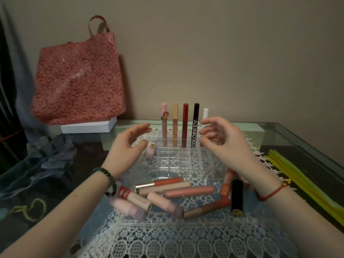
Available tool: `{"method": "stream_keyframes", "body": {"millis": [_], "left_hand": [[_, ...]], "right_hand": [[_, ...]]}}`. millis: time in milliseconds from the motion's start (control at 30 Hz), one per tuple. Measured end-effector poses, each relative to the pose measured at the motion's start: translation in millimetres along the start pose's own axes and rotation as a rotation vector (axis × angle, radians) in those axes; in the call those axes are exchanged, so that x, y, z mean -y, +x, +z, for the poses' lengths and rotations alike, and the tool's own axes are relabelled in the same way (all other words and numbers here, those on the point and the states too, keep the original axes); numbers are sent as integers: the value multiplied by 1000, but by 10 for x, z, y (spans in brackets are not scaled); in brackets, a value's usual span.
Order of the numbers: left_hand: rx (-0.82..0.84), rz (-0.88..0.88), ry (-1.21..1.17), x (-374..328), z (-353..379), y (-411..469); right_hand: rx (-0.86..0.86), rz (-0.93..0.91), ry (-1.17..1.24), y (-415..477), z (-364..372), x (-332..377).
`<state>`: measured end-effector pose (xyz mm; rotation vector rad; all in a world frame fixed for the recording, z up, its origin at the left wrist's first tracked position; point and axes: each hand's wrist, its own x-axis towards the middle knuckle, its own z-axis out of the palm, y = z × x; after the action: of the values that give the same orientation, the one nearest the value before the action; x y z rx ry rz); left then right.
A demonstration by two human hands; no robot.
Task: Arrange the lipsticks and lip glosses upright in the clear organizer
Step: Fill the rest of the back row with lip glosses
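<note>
The clear organizer [178,164] sits mid-table on a lace mat. Several slim tubes stand upright in its back row: a pink one [164,125], a beige one [175,125], a red one [185,125], a black "COLORKEY" one [195,125] and a white one [205,113], partly hidden by my right hand. In front lie several loose lipsticks and glosses, among them a coral gloss [163,182], a pink lipstick [163,203] and a black tube [237,196]. My left hand [128,146] hovers at the organizer's left, fingers spread and empty. At its right, my right hand [223,142] is likewise open.
A small pale tube [151,150] stands by the organizer's left wall. A red floral bag [78,79] rests on a white box [87,126] at the back left. Grey-blue fabric [48,157] lies at left, yellow strips [305,185] at right.
</note>
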<state>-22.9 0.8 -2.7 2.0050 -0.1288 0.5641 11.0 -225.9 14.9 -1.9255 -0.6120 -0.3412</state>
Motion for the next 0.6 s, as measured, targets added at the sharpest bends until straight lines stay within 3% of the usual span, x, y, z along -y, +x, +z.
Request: {"method": "stream_keyframes", "body": {"millis": [133, 600], "left_hand": [[-58, -93, 79, 201, -262, -33], [85, -319, 321, 738, -483, -297]], "right_hand": [[95, -24, 14, 18, 242, 186], [361, -8, -57, 274, 1412, 379]]}}
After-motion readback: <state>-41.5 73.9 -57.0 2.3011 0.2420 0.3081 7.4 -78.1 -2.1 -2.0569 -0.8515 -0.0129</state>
